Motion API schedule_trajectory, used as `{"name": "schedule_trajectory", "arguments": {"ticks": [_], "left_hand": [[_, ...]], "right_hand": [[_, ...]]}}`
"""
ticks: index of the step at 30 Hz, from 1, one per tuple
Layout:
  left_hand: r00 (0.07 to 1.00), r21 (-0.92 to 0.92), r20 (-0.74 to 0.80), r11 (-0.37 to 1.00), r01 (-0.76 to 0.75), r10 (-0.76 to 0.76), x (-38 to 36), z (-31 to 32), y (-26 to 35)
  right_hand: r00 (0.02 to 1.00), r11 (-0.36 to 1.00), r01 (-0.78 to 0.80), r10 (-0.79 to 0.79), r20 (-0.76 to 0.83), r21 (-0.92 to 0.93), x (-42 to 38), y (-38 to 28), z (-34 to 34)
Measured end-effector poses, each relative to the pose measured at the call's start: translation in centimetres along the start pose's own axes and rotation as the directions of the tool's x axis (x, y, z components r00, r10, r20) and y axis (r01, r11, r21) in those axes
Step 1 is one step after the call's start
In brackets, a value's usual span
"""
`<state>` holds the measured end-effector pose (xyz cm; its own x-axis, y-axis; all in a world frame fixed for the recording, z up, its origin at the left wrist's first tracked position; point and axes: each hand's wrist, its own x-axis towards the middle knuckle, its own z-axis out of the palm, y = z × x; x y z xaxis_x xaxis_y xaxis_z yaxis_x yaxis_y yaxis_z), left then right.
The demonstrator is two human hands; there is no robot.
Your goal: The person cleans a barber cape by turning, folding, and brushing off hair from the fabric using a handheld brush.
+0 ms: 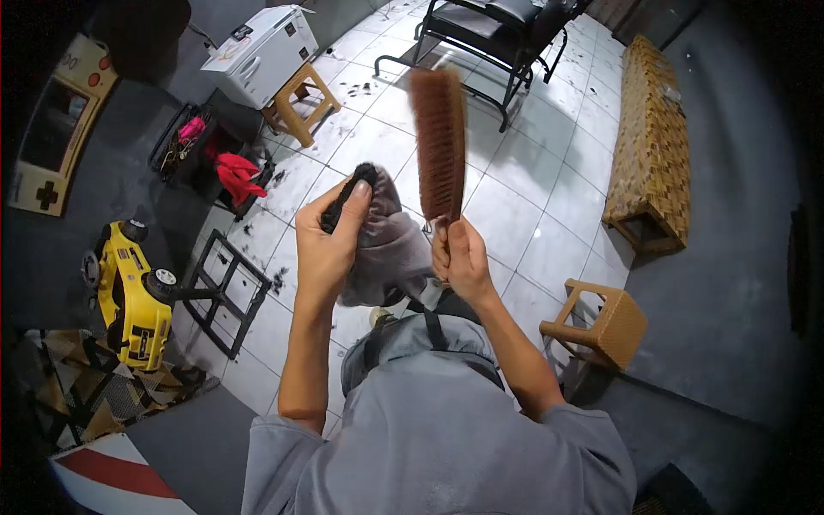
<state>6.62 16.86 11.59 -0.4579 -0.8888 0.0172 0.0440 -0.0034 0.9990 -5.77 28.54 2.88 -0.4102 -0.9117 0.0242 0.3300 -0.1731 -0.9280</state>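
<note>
My right hand [463,262] is closed around the lower end of a long brush [439,142], held upright with its reddish-brown bristles to the left. My left hand [333,232] pinches the black, gathered edge of a grey cloth [393,245], thumb on top. The cloth hangs crumpled between my two hands, and its lower folds reach close beneath my right hand. The brush's grip is mostly hidden by my fingers.
Dark tufts [277,279] litter the white tiled floor [506,215]. A black barber-style chair [489,34] stands ahead. At left are a white box [262,56] on a stool [300,103] and a yellow toy car [133,292]; at right, a woven bench [648,146] and tan stool [614,326].
</note>
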Motion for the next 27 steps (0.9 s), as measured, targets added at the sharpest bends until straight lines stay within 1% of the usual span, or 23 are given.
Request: {"name": "schedule_trajectory", "arguments": {"ticks": [1,2,3,4,5,7,8,9,10,12,13,14,16,17,18,19,20,21,23,24,25,26,27], "left_hand": [[1.0,-0.084,0.029,0.996,-0.008,0.01,0.0,0.3,0.3],[0.998,-0.168,0.057,0.986,-0.014,0.024,0.0,0.5,0.9],[0.996,-0.252,0.084,0.968,-0.02,0.042,0.0,0.8,1.6],[0.995,-0.252,0.088,0.967,-0.023,0.047,0.2,0.9,2.1],[0.996,-0.288,0.076,0.957,-0.019,0.042,0.6,0.6,2.6],[0.998,-0.359,0.051,0.933,-0.014,0.035,1.5,-0.2,3.4],[0.997,-0.392,-0.022,0.916,-0.082,0.08,1.8,-0.1,4.4],[0.998,-0.457,0.012,0.888,-0.053,0.066,2.0,-1.2,4.4],[0.998,-0.474,0.004,0.878,-0.06,0.07,2.0,-1.6,5.2],[0.998,-0.495,-0.016,0.867,-0.06,0.059,2.1,-2.7,5.4],[0.999,-0.523,-0.034,0.851,-0.051,0.039,1.9,-2.7,5.6],[0.998,-0.55,-0.053,0.834,-0.046,0.02,1.6,-2.6,5.7],[0.995,-0.572,-0.095,0.82,-0.028,-0.032,1.2,-2.6,6.1],[0.997,-0.53,-0.073,0.847,-0.035,-0.004,1.4,-2.7,6.0],[0.998,-0.488,-0.052,0.872,-0.046,0.023,1.8,-2.9,5.9],[0.998,-0.442,-0.033,0.895,-0.054,0.044,1.9,-3.1,5.8],[0.999,-0.365,0.012,0.93,-0.037,0.044,1.8,-3.1,5.8],[0.997,-0.279,-0.063,0.958,-0.067,0.052,1.5,-2.1,6.2],[0.99,-0.137,-0.025,0.981,-0.141,0.139,1.9,-1.5,5.4],[0.981,0.008,0.008,0.981,-0.196,0.196,2.2,-1.3,4.8],[0.984,-0.024,0.004,0.984,-0.179,0.179,2.2,-0.7,4.9],[0.982,-0.034,-0.007,0.981,-0.189,0.189,2.0,-0.2,5.1],[0.977,-0.031,-0.028,0.977,-0.213,0.212,2.1,-0.1,5.3]], "right_hand": [[0.998,0.989,0.039,-0.046,0.048,0.14,0.2,-0.9,1.3],[0.997,0.982,0.0,-0.015,0.078,0.189,0.2,-1.2,2.5],[0.987,0.982,-0.149,0.141,0.072,0.12,-0.1,-1.9,3.1],[0.999,0.995,0.018,-0.014,0.047,-0.093,0.2,0.0,3.5],[0.984,0.936,0.179,-0.17,0.056,-0.302,0.6,3.0,3.4],[0.986,0.814,0.126,-0.041,0.16,-0.568,0.4,6.6,1.7],[0.98,0.72,0.114,0.032,0.198,-0.685,0.1,8.8,0.2],[0.961,0.57,-0.01,0.234,0.151,-0.822,-0.8,12.9,-2.4],[0.926,0.363,-0.045,0.366,0.098,-0.931,-1.8,15.4,-4.7],[0.705,0.067,0.147,0.692,0.152,-0.987,-3.6,22.4,-12.5],[0.757,0.104,0.083,0.64,0.131,-0.991,-4.5,21.4,-13.4],[0.751,0.03,0.064,0.656,0.068,-0.998,-4.9,24.9,-16.3],[0.827,0.107,-0.193,0.553,-0.102,-0.975,-4.4,23.2,-16.0],[0.844,0.154,-0.308,0.499,-0.195,-0.939,-3.4,21.7,-15.9],[0.754,0.36,-0.564,0.592,-0.285,-0.744,-2.0,19.5,-15.1],[0.637,0.488,-0.755,0.702,-0.317,-0.437,-0.9,16.7,-13.6],[0.655,0.616,-0.753,0.732,-0.187,-0.232,0.2,12.4,-11.2],[0.686,0.688,-0.726,0.725,-0.059,0.001,1.0,7.6,-8.2],[0.799,0.793,-0.594,0.602,-0.019,0.131,1.5,0.6,-2.5],[0.882,0.871,-0.471,0.466,0.072,0.137,1.1,-0.1,-0.5],[0.935,0.929,-0.339,0.315,0.163,0.151,0.4,-0.2,1.2],[0.974,0.98,-0.182,0.191,0.126,-0.078,0.1,0.2,2.7],[0.991,0.952,-0.017,0.057,0.121,-0.306,-0.1,0.5,3.7]]}}
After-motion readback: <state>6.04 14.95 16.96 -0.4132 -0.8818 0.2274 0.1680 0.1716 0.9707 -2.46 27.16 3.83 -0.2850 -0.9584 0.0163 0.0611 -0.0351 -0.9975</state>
